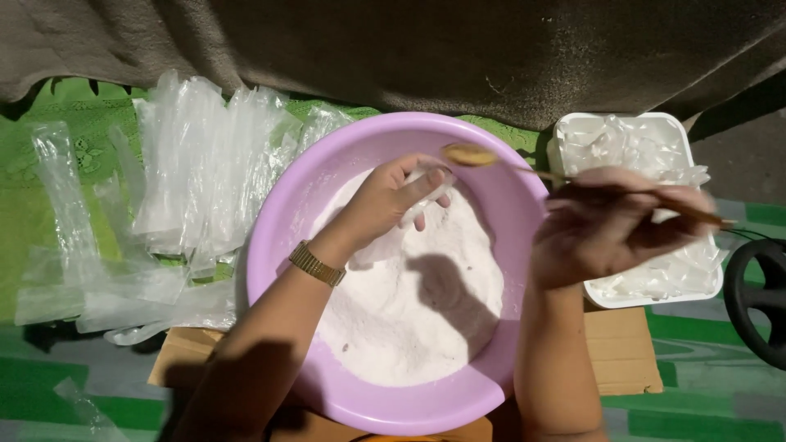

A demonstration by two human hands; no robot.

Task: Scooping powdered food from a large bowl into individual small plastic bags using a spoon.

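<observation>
The fingers of the left hand (391, 199) are curled narrowly around a small clear plastic bag (432, 182), holding it just above the white powder (409, 286), with a gold-coloured watch band (316, 263) on the wrist behind. The fingers of the right hand (610, 229) are closed around the thin handle of a wooden spoon (524, 168), whose bowl end reaches out to the left and sits right at the mouth of the bag, close to the left fingertips. Both hands work over a wide lilac plastic basin (282, 221) that holds the heap of white powder, the left hand over its upper middle and the right hand at its right rim. The basin rests on flat brown cardboard (622, 352) laid on a green patterned floor covering (704, 393). To the left of the basin lies a loose spread of empty clear plastic bags (188, 172), some overlapping. To the right, just beyond the right hand, stands a white rectangular tub (679, 290) filled with crumpled clear plastic. A brown cloth (409, 49) runs across the top, and part of a black round object (757, 299) shows at the far right edge.
</observation>
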